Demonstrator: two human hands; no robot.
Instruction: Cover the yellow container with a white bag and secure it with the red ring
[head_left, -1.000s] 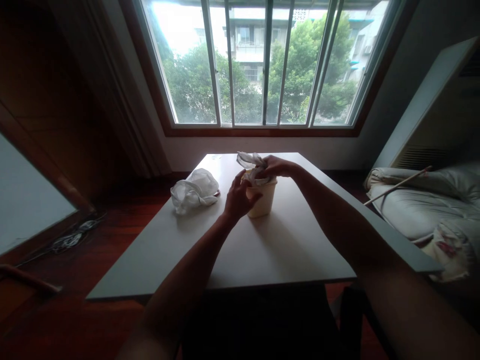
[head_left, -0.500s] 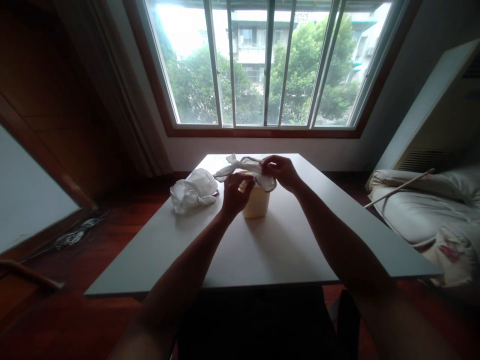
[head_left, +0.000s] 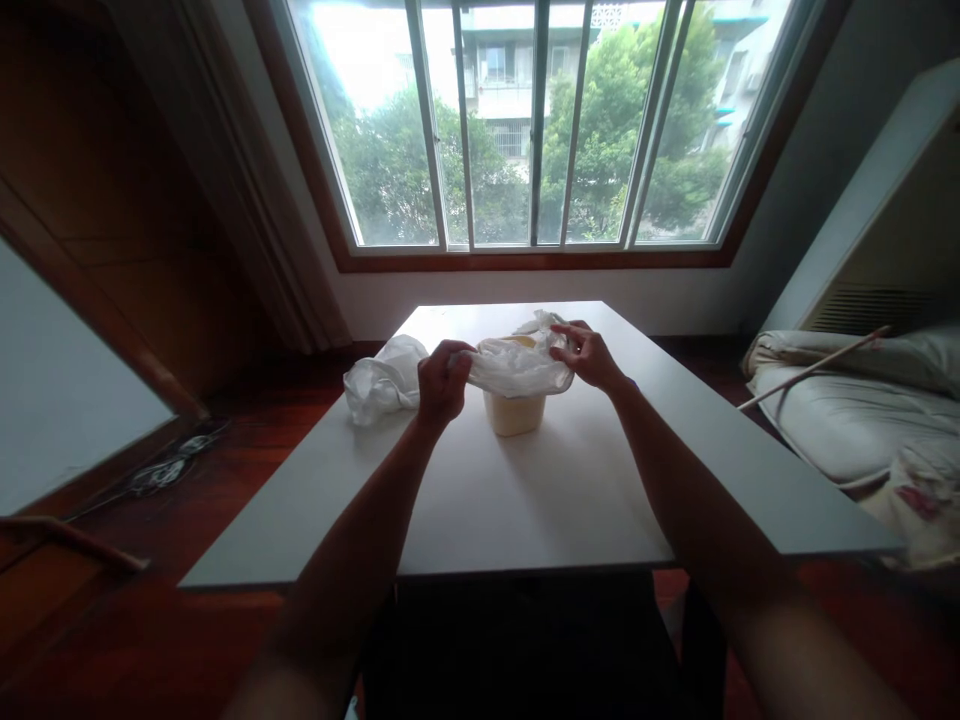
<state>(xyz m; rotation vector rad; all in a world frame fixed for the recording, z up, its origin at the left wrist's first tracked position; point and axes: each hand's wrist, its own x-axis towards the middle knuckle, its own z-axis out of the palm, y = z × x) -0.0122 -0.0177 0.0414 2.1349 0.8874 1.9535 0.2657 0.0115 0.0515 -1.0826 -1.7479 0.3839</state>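
Item: cream container point(head_left: 514, 415), one, upright on a pale surface point(head_left: 525, 520), nearer the far edge than the near one and about midway between the side edges; upper part hidden by plastic.

Item: thin white bag point(head_left: 519, 372), one, spread across the top of the container, mouth partly opened, dark line along the near rim, loose folds toward the far edge.

Item: left hand point(head_left: 444, 382), fingers closed on the left end of that bag.

Item: right hand point(head_left: 590, 357), at the bag's right end, thumb and fingertips parted on either side of the plastic; firmness of hold cannot be told.

Item: crumpled plastic bundle point(head_left: 382, 388), white, one, lying by the left edge, just beside the left hand, partly behind it.

Surroundings: sliding window point(head_left: 536, 130), brown-framed, beyond the far edge; thin rod point(head_left: 814, 368) leaning on pale padding point(head_left: 862, 410), past the right edge.
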